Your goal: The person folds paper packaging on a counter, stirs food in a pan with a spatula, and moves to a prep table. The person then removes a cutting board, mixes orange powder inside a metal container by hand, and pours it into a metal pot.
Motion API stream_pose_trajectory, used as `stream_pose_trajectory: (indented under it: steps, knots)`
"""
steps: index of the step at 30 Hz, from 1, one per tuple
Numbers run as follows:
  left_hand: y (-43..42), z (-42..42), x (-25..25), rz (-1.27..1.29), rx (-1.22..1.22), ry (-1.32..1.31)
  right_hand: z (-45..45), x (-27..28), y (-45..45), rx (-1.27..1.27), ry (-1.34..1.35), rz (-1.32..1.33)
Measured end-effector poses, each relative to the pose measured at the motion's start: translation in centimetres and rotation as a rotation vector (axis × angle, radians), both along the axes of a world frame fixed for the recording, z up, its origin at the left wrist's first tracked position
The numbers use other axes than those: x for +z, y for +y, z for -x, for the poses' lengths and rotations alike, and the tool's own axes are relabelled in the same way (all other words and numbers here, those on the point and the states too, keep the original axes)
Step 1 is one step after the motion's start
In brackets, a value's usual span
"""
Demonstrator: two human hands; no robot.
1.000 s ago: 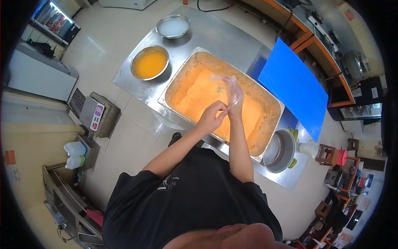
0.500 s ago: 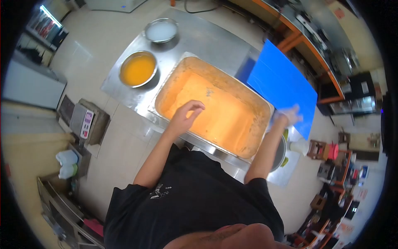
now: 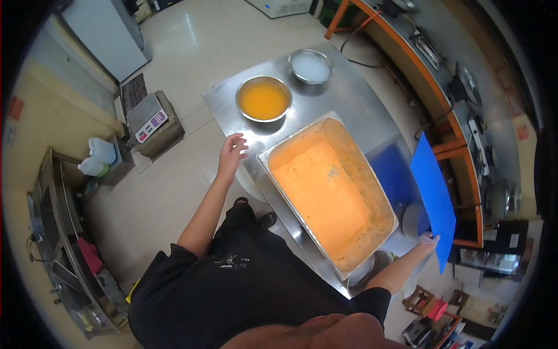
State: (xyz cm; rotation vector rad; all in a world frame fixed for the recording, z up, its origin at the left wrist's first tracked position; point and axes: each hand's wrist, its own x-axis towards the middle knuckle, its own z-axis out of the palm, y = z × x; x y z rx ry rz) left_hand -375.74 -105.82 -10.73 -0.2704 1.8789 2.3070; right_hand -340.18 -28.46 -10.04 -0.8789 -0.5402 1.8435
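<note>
My right hand (image 3: 429,239) grips the lower edge of a flat blue board (image 3: 431,195), which is tilted up at the right side of the steel table. Left of the board stands a deep metal tray (image 3: 386,202) with orange powder (image 3: 319,186) spread inside. My left hand (image 3: 232,152) is held in the air near the tray's left corner, fingers apart and holding nothing. A steel bowl of orange-yellow liquid (image 3: 264,100) stands just beyond it.
A bowl of whitish liquid (image 3: 311,67) stands at the table's far end (image 3: 354,87). Round metal containers (image 3: 372,269) are by the tray's near right end. A digital scale (image 3: 150,123) sits at left. An orange-framed counter (image 3: 459,136) runs along the right.
My right hand has taken hold of the blue board, now tilted more steeply. My left hand has moved from over the tray to its left. The view has turned.
</note>
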Motion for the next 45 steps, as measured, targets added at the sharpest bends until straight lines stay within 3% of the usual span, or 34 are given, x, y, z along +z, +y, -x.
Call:
stream_pose_trajectory:
  steps: [2, 5, 8, 11, 13, 15, 18, 23, 26, 28, 31, 32, 36, 39, 42, 44, 45]
  knots:
    - [-0.8, 1.9, -1.5, -0.06, 0.026, -0.082, 2.8, 2.3, 1.7, -0.043, -0.031, 0.035]
    - [-1.2, 4.2, -1.6, -0.159, 0.071, -0.145, 9.6, 7.0, -0.4, 0.258, 0.033, -0.09]
    - [-1.5, 5.8, -0.5, -0.184, 0.07, -0.102, 19.0, 10.9, -6.6, 0.509, 0.068, -0.186]
    - [-2.7, 7.0, 0.9, -0.237, 0.054, -0.064, 31.2, 12.6, -17.2, 0.595, 0.004, -0.208]
    - [-3.8, 8.2, 1.8, -0.27, 0.039, -0.061, 39.6, 10.8, -23.2, 0.547, -0.005, -0.403]
    - [-5.0, 9.4, 2.4, -0.311, 0.05, -0.054, 45.5, 10.9, -32.0, 0.632, -0.128, -0.372]
    - [-6.2, 11.3, 1.1, -0.35, 0.079, -0.089, 52.7, 3.8, -36.1, 0.906, -0.162, -0.311]
    - [-8.2, 12.8, -3.0, -0.252, -0.046, -0.297, 57.2, -2.7, -40.5, 1.07, -0.246, -0.175]
    - [-8.1, 12.5, -4.2, -0.262, -0.138, -0.346, 57.7, -2.9, -40.3, 1.084, -0.629, -0.31]
    - [-7.6, 12.5, -4.3, -0.285, -0.093, -0.374, 57.9, -4.7, -37.4, 1.231, -1.017, -0.501]
    - [-6.7, 13.6, -5.3, -0.261, -0.036, -0.387, 58.7, -9.5, -34.2, 1.232, -1.654, -1.414]
    - [-6.5, 13.6, -5.8, -0.242, -0.02, -0.392, 58.7, -8.8, -34.9, 1.142, -1.755, -1.508]
    - [-6.2, 14.1, -6.5, -0.229, -0.096, -0.381, 57.6, 0.6, -40.9, 0.886, -1.438, -1.346]
    - [-6.5, 13.4, -7.0, -0.114, -0.182, -0.35, 50.7, 5.7, -42.7, 0.751, -1.256, -1.292]
    - [-8.7, 10.7, -6.3, 0.14, -0.106, -0.292, 40.1, 7.7, -41.5, 0.622, -1.27, -1.312]
    - [-8.8, 10.1, -3.8, 0.203, -0.134, -0.187, 31.7, 5.4, -39.9, 0.674, -1.478, -1.069]
    - [-8.3, 9.4, -1.9, 0.19, -0.182, -0.127, 27.2, 3.5, -38.8, 0.681, -1.52, -1.096]
